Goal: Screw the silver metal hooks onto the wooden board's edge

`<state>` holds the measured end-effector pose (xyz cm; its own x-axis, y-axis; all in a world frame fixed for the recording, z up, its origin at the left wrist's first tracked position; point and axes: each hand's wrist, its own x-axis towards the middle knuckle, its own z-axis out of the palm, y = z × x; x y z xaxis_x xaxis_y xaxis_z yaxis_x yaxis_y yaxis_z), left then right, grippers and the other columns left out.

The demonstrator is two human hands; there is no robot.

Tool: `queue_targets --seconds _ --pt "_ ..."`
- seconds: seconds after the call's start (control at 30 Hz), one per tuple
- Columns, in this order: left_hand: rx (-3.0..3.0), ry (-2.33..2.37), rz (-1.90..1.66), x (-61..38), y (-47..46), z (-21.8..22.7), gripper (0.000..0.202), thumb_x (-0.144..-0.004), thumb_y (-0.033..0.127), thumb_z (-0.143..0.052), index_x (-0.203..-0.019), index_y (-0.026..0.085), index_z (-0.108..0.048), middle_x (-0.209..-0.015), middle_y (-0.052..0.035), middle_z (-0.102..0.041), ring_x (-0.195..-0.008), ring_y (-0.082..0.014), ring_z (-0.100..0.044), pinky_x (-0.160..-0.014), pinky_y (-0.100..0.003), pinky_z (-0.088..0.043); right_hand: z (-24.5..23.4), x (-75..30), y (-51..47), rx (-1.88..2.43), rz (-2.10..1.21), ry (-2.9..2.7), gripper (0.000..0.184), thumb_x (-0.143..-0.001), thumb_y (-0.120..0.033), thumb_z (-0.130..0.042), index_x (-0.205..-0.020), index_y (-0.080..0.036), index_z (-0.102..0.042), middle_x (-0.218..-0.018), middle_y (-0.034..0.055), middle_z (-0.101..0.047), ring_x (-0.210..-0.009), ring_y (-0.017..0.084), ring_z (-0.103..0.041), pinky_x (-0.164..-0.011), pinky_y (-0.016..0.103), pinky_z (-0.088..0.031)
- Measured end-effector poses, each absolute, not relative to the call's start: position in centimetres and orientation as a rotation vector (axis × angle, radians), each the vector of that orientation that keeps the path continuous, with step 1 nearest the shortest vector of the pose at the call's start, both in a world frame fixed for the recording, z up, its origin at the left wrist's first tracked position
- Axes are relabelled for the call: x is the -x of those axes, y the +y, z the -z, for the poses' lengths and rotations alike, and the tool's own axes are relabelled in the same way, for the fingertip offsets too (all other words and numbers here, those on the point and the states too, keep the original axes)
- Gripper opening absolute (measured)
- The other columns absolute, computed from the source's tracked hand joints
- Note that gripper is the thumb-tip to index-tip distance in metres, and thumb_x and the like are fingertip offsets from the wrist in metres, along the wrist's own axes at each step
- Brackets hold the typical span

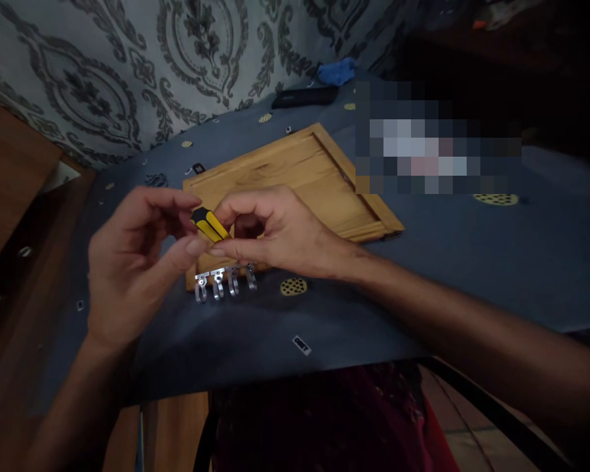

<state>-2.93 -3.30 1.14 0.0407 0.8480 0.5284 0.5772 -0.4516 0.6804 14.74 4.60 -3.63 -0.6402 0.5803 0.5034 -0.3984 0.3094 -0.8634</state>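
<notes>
A short yellow-and-black screwdriver handle [210, 225] is held between my two hands above the wooden panel [295, 167]. My right hand [280, 226] pinches its lower right end between thumb and fingers. Around the other end curl the fingers and thumb of my left hand [137, 262], with the index finger slightly raised. The shaft is hidden, if there is one. Just below the hands, several small silver metal hooks [219, 283] stand in a row along the panel's near edge. The framed panel lies flat, its left part covered by my hands.
A blue patterned cloth [354, 314] covers the table. Toward the patterned wall covering lie a black case [305, 98], a blue cloth bundle [337, 71] and a small dark coil [156, 179]. Wooden furniture [14, 177] stands at left. A pixelated patch hides the right rear.
</notes>
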Motion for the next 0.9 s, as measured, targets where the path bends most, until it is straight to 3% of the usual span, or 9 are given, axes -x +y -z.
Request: queue_targets --seconds 0.17,0.3,0.4,0.5,0.63,0.77,0.83,0.9 --pt "-2.156 1.568 -1.208 1.5 -2.9 -1.3 0.014 -0.087 0.036 -0.077 -0.097 0.028 -0.07 -0.083 0.0018 -0.068 -0.076 -0.019 -0.067 -0.064 -0.038 -0.055 4.1 -14.5 4.7 0.152 -1.429 -1.685 0.031 -0.085 -0.038 -0.076 -0.074 -0.017 -0.056 -0.063 -0.0078 -0.049 -0.057 0.005 -0.046 -0.052 0.019 -0.036" --pt "-2.137 1.531 -1.291 1.5 -2.1 -0.8 0.015 -0.085 0.036 -0.08 -0.09 0.028 -0.069 -0.079 0.0022 -0.066 -0.068 -0.0165 -0.064 -0.055 -0.034 -0.051 4.1 -14.4 4.7 0.174 -1.415 -1.665 0.032 -0.084 -0.039 -0.077 -0.074 -0.017 -0.055 -0.062 -0.007 -0.05 -0.057 0.007 -0.049 -0.051 0.02 -0.037" --pt "-2.124 1.52 -1.349 1.6 -1.7 -0.5 0.017 -0.083 0.035 -0.082 -0.085 0.027 -0.068 -0.075 0.0025 -0.063 -0.063 -0.0139 -0.06 -0.052 -0.03 -0.046 3.9 -15.0 4.9 0.175 -1.419 -1.712 0.024 -0.083 -0.031 -0.075 -0.076 -0.016 -0.058 -0.066 -0.0061 -0.054 -0.057 0.007 -0.051 -0.053 0.021 -0.04" --pt "-2.115 1.512 -1.399 1.7 -1.5 -0.1 0.018 -0.083 0.035 -0.083 -0.085 0.026 -0.069 -0.072 0.0032 -0.061 -0.062 -0.0127 -0.057 -0.05 -0.027 -0.043 4.3 -16.2 5.1 0.238 -1.401 -1.886 0.011 -0.084 -0.021 -0.071 -0.09 -0.014 -0.065 -0.077 -0.0028 -0.064 -0.062 0.007 -0.057 -0.056 0.021 -0.044" --pt "-2.099 1.479 -1.51 1.8 -1.6 0.6 0.013 -0.084 0.032 -0.082 -0.092 0.028 -0.074 -0.081 0.001 -0.067 -0.072 -0.0147 -0.061 -0.061 -0.029 -0.051 5.8 -17.6 5.3 0.474 -1.14 -2.091 0.029 -0.089 -0.016 -0.06 -0.117 -0.012 -0.067 -0.084 0.0015 -0.071 -0.072 0.012 -0.064 -0.065 0.025 -0.048" --pt "-2.095 1.518 -1.612 1.6 -2.1 1.0 0.022 -0.085 0.027 -0.081 -0.106 0.031 -0.076 -0.094 -0.0003 -0.07 -0.081 -0.016 -0.065 -0.067 -0.03 -0.054 6.9 -17.8 5.3 0.601 -0.975 -2.292 0.036 -0.093 -0.011 -0.055 -0.127 -0.012 -0.066 -0.094 0.0069 -0.077 -0.083 0.017 -0.07 -0.074 0.03 -0.051" --pt "-2.103 1.503 -1.677 1.4 -2.3 1.2 0.026 -0.083 0.024 -0.082 -0.108 0.03 -0.076 -0.097 -0.0003 -0.07 -0.084 -0.0162 -0.066 -0.068 -0.03 -0.054 6.9 -17.8 5.4 0.594 -0.978 -2.338 0.037 -0.095 -0.018 -0.059 -0.131 -0.014 -0.065 -0.101 0.0082 -0.077 -0.091 0.02 -0.071 -0.08 0.033 -0.052" --pt "-2.116 1.493 -1.725 1.4 -2.5 1.4 0.028 -0.082 0.023 -0.083 -0.109 0.028 -0.076 -0.098 -0.0003 -0.07 -0.087 -0.0166 -0.068 -0.07 -0.03 -0.055 6.9 -17.8 5.2 0.563 -0.961 -2.386 0.049 -0.093 -0.035 -0.069 -0.137 -0.014 -0.06 -0.11 0.0113 -0.076 -0.099 0.025 -0.071 -0.087 0.038 -0.053"
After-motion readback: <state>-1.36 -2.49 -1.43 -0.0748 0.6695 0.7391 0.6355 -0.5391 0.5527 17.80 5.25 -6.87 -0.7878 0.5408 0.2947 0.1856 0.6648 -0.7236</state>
